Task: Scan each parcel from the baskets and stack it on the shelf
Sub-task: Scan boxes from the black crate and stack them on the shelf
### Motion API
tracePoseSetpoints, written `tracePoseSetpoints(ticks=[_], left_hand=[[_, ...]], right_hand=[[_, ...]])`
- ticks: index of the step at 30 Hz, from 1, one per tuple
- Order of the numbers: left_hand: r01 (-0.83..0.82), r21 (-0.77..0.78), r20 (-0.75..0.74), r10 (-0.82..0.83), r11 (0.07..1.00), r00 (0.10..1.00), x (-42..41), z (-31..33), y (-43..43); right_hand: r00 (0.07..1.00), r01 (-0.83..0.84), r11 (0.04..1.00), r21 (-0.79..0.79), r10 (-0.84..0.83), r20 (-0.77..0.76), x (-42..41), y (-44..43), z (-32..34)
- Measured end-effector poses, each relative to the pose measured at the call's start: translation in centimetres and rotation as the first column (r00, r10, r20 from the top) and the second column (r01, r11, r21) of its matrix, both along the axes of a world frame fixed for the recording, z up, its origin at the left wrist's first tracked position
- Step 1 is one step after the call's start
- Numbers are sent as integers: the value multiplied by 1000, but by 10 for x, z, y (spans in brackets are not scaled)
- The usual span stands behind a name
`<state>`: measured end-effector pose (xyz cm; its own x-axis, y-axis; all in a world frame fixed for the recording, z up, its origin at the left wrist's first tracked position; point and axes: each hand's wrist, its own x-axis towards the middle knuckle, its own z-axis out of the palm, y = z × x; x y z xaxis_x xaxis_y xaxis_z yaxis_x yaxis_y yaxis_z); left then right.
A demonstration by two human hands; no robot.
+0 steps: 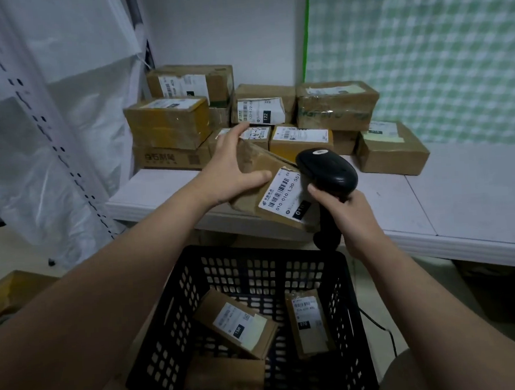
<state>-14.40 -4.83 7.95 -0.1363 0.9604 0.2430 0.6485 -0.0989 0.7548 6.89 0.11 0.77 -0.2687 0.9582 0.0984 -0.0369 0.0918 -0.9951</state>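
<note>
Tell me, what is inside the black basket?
The black basket holds three cardboard boxes: the 15H parcel, the 070 parcel and a plain parcel nearest the camera. Anything beneath them is covered.

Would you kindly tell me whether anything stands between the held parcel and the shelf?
Nothing visible does. The left hand holds the parcel at the front edge of the shelf; stacked boxes sit behind it, and the scanner in the right hand is beside it.
</note>
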Motion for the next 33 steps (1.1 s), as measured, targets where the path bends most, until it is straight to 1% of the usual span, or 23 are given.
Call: tracePoseSetpoints(ticks=[3,4,6,7,9,10,11,13,15,16,18,19,20,21,23,24,25,28,33], left_hand=[[-111,43,65,108,993,992,6,-16,9],[-120,38,111,115,992,987,6,-22,11],[-87,-25,258,90,996,962,2,-29,12],[-63,-59,356,80,996,931,-2,-32,12],[4,-64,576,34,998,817,-8,-35,10],[14,-40,643,15,999,766,-8,-36,8],[0,-8,673,6,1000,740,-7,-36,8],[-78,48,687,24,996,726,-3,-34,10],[-146,37,657,86,989,749,4,-32,9],[-136,12,619,99,991,779,7,-35,9],[-38,-92,495,79,995,865,14,-51,6],[4,-135,453,59,991,890,17,-61,4],[9,-147,430,55,989,901,20,-71,3],[-35,-133,416,88,990,905,21,-78,3],[-139,-94,434,167,986,885,16,-84,4],[-162,-90,453,186,983,872,13,-84,5],[-168,-95,461,193,981,866,11,-83,5],[-148,-104,443,179,984,879,12,-79,6],[-177,-93,476,200,980,856,13,-80,10]], right_hand=[[1000,22,1000,-13,-22,-2,3,1,0],[1000,31,999,-13,-31,-2,3,1,0],[998,64,998,2,-64,5,2,-2,-1],[997,78,997,18,-78,8,1,-4,-1],[995,95,995,39,-95,14,0,-5,-1],[995,102,994,29,-103,11,-1,-4,-2],[994,108,994,-1,-108,4,-2,-4,-2],[995,96,993,-73,-97,-5,-4,-5,-4],[998,59,990,-128,-60,-5,-9,-5,-10],[999,34,988,-151,-36,-10,-12,-5,-11],[999,-10,983,-183,2,-46,-15,-6,-13],[998,-15,981,-195,4,-57,-15,-5,-13],[998,6,982,-190,-17,-55,-15,-4,-14],[998,51,988,-146,-55,-26,-14,-2,-14],[988,149,989,25,-150,46,-11,-6,-6],[982,172,980,102,-178,61,-10,-8,-2],[981,171,975,144,-182,65,-9,-10,1],[991,108,978,177,-120,60,-3,-19,10],[991,-13,980,196,-13,132,3,-28,10]])
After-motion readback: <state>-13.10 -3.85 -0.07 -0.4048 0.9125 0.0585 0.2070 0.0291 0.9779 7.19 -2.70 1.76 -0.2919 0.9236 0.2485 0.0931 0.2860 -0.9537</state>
